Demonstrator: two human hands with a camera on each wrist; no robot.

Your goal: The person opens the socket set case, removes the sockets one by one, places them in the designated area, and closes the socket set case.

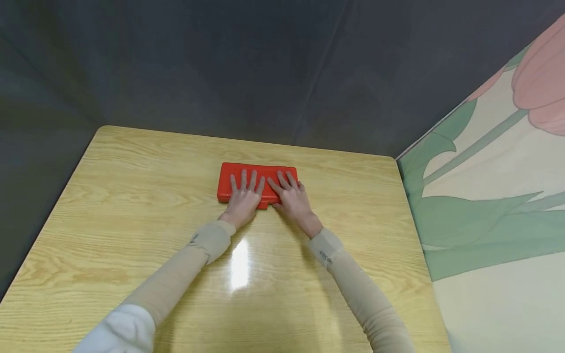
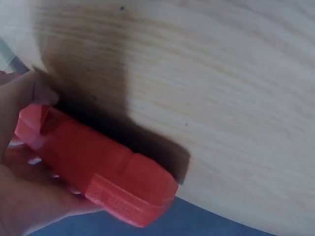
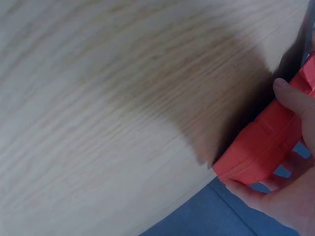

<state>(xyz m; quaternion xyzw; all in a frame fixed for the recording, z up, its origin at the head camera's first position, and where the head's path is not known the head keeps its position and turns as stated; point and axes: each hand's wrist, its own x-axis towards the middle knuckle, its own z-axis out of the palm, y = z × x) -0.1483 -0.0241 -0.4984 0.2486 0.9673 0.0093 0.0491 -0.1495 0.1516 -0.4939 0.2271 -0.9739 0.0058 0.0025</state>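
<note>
A closed red plastic case (image 1: 267, 172) lies flat near the far side of the wooden table, its small handle or latch (image 1: 263, 205) at the front edge. My left hand (image 1: 244, 200) rests on the left half of the lid with straight, spread fingers. On the right half lies my right hand (image 1: 293, 198), its fingers also spread across the top. In the left wrist view the left thumb (image 2: 42, 93) is at the front side of the case (image 2: 93, 152). The right wrist view shows the right thumb (image 3: 290, 96) against the front side too. What the case holds is hidden.
The wood-grain table (image 1: 132, 206) ends at a far edge just behind the case. A dark curtain (image 1: 220, 73) hangs behind and to the left. To the right is a tulip-patterned cloth (image 1: 485, 206). A bright light reflection (image 1: 240, 264) shows on the tabletop.
</note>
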